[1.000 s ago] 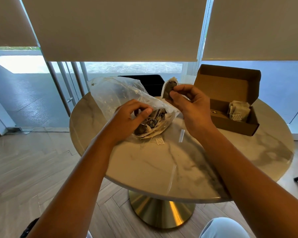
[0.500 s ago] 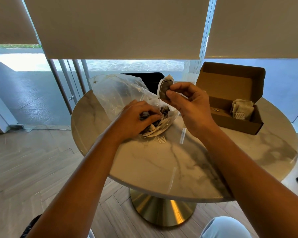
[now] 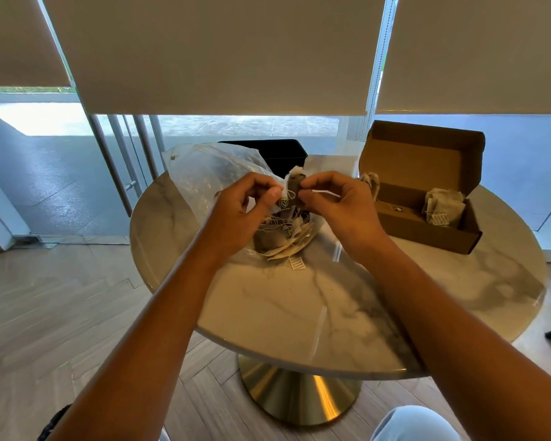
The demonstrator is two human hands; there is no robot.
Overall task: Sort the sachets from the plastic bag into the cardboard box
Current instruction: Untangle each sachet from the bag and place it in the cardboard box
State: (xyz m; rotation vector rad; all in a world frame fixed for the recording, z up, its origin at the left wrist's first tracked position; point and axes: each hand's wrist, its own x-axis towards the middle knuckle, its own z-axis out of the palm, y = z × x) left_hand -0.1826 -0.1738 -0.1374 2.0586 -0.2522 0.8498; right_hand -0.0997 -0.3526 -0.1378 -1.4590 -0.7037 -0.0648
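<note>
Sachet [image 3: 294, 190] is standing upright, being pinched between left hand [image 3: 247, 206] and right hand [image 3: 337, 205]; cardboard box [image 3: 423, 198] is lying rightward, nearer the right hand.

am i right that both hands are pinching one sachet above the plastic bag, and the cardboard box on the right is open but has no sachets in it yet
Not quite. The head view shows the cardboard box already holds a few sachets at its right end. The rest stands: the left hand and right hand both pinch one sachet above the plastic bag, and the box is open.
</note>
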